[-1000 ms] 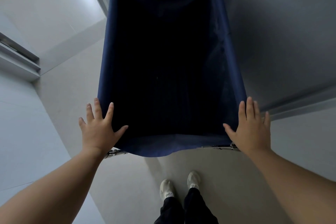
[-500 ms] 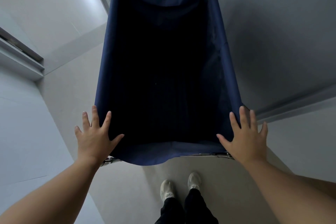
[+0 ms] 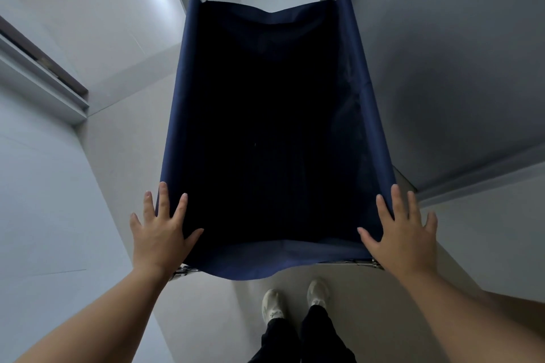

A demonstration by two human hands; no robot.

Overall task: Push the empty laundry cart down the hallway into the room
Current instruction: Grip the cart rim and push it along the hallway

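A laundry cart (image 3: 371,115) with a dark blue fabric liner fills the middle of the view. Its inside is dark and holds nothing that I can see. My left hand (image 3: 160,233) presses flat on the near left corner of the rim, fingers straight and spread. My right hand (image 3: 401,233) presses flat on the near right corner in the same way. A bit of the metal frame (image 3: 182,270) shows under the near edge of the fabric.
White walls run close along both sides of the hallway. A door frame (image 3: 53,82) stands on the left and another frame edge (image 3: 472,183) on the right. The pale floor (image 3: 129,132) stretches ahead. My feet in white shoes (image 3: 272,305) stand just behind the cart.
The cart and both hands sit lower in the view than a second ago, and the left door frame has slid down and back, as I walk forward along the hallway.
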